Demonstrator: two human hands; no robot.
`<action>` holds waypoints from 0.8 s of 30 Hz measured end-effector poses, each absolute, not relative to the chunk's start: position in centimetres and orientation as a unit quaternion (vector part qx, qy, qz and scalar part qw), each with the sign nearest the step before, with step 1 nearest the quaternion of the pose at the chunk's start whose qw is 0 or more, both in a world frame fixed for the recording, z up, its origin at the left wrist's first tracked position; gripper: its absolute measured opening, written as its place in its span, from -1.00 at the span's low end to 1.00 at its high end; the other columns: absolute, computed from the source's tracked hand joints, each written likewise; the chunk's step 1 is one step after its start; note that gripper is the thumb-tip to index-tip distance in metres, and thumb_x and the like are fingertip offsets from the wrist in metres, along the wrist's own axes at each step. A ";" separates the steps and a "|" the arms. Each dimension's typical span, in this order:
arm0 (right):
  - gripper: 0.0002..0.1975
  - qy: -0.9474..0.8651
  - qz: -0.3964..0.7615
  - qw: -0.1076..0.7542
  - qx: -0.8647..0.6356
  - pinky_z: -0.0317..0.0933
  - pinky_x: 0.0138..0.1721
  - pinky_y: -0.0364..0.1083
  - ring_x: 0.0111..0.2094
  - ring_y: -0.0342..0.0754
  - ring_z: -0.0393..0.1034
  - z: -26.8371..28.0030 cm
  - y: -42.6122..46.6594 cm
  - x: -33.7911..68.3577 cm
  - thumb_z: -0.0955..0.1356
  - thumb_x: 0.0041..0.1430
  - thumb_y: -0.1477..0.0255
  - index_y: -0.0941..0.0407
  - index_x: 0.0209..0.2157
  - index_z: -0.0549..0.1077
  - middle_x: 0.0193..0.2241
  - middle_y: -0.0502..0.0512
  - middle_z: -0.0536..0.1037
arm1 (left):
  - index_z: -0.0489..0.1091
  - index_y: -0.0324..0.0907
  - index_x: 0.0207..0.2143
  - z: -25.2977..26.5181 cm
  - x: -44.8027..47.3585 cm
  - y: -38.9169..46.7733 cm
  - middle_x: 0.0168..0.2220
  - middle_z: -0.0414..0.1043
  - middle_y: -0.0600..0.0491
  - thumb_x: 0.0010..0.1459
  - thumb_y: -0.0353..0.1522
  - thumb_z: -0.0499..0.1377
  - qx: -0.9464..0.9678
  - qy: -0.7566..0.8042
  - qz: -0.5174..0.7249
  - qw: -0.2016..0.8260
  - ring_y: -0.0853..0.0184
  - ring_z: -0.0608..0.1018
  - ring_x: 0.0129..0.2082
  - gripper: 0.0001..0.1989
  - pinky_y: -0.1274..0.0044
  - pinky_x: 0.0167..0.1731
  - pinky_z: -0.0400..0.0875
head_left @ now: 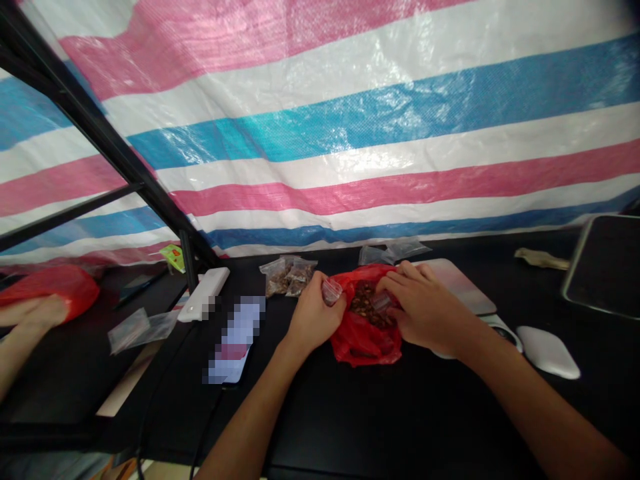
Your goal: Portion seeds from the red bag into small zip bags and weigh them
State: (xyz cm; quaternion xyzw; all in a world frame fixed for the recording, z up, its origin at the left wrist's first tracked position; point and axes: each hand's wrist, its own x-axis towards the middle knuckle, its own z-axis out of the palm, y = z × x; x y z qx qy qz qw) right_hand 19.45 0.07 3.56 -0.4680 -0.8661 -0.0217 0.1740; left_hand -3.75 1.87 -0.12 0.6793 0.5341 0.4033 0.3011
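Note:
A red plastic bag (367,347) lies open on the black table, its mouth spread upward. Inside it are many small brown pieces (367,303), too small to name for certain. My left hand (316,312) is closed around a crumpled clear plastic bag (332,291) at the red bag's left rim. From the right, my right hand (427,307) reaches over the rim with curled fingers above the brown pieces. A shiny clear film shows by its fingertips; what they pinch is partly hidden. Small filled clear bags (289,276) lie behind my left hand.
On the left are a phone (235,343), a white power strip (205,293) and flat clear bags (143,330). Another person's arm (30,333) is by a red bag (65,287). A white case (547,351) and a dark-screened tablet (607,267) lie right.

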 end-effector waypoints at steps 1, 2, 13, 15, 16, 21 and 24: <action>-0.82 -0.863 -0.022 0.167 -0.477 0.09 -0.05 0.13 -0.08 0.18 0.32 3.4 0.1 19.5 0.39 0.06 0.58 0.06 -0.28 0.48 -0.26 0.11 0.59 | 0.23 -0.09 -0.31 0.0 -3.7 1.8 -0.46 0.35 0.19 0.19 -0.36 0.25 0.677 0.526 0.398 0.327 0.37 0.41 -0.46 -0.80 0.53 -0.41 0.22; -0.84 -0.861 -0.020 0.161 -0.482 0.09 -0.06 0.13 -0.08 0.19 0.32 3.2 0.1 19.5 0.40 0.07 0.56 0.06 -0.29 0.47 -0.26 0.12 0.59 | 0.22 -0.09 -0.31 0.1 -3.6 1.7 -0.47 0.34 0.20 0.18 -0.35 0.25 0.673 0.516 0.393 0.356 0.39 0.39 -0.47 -0.80 0.54 -0.43 0.21; -0.89 -0.847 0.016 0.148 -0.510 0.10 -0.09 0.08 -0.07 0.17 0.37 2.2 0.0 18.1 0.43 0.14 0.47 0.08 -0.27 0.45 -0.26 0.15 0.57 | 0.22 -0.13 -0.25 0.3 -2.7 1.4 -0.42 0.35 0.21 -0.04 -0.46 0.33 0.528 0.453 0.411 0.588 0.46 0.39 -0.48 -0.64 0.63 -0.48 0.28; -0.86 -0.846 0.004 0.158 -0.509 0.11 -0.05 0.09 -0.03 0.18 0.36 1.9 0.1 17.9 0.44 0.17 0.44 0.10 -0.21 0.48 -0.18 0.18 0.58 | 0.25 -0.14 -0.27 0.4 -2.7 1.4 -0.42 0.36 0.20 -0.05 -0.46 0.33 0.518 0.459 0.413 0.592 0.46 0.41 -0.47 -0.66 0.62 -0.45 0.31; -0.84 -0.846 0.001 0.163 -0.507 0.11 -0.03 0.10 -0.01 0.18 0.35 1.8 0.1 17.7 0.43 0.19 0.44 0.10 -0.18 0.49 -0.15 0.19 0.58 | 0.26 -0.15 -0.27 0.4 -2.7 1.5 -0.41 0.37 0.20 -0.06 -0.46 0.33 0.512 0.461 0.415 0.594 0.45 0.41 -0.46 -0.67 0.61 -0.43 0.32; -0.84 -0.845 0.017 0.175 -0.505 0.10 0.00 0.09 -0.01 0.17 0.36 1.6 0.0 17.3 0.43 0.22 0.43 0.10 -0.14 0.53 -0.13 0.18 0.59 | 0.30 -0.15 -0.27 0.1 -2.9 1.7 -0.36 0.41 0.16 -0.07 -0.47 0.32 0.496 0.445 0.431 0.608 0.41 0.47 -0.38 -0.69 0.56 -0.31 0.38; -0.83 -0.839 0.029 0.179 -0.514 0.09 -0.02 0.09 -0.04 0.16 0.37 1.7 0.0 17.1 0.44 0.21 0.42 0.10 -0.14 0.53 -0.16 0.17 0.60 | 0.30 -0.15 -0.27 0.1 -3.1 1.8 -0.33 0.43 0.14 -0.04 -0.44 0.32 0.500 0.433 0.432 0.613 0.39 0.49 -0.34 -0.70 0.53 -0.26 0.40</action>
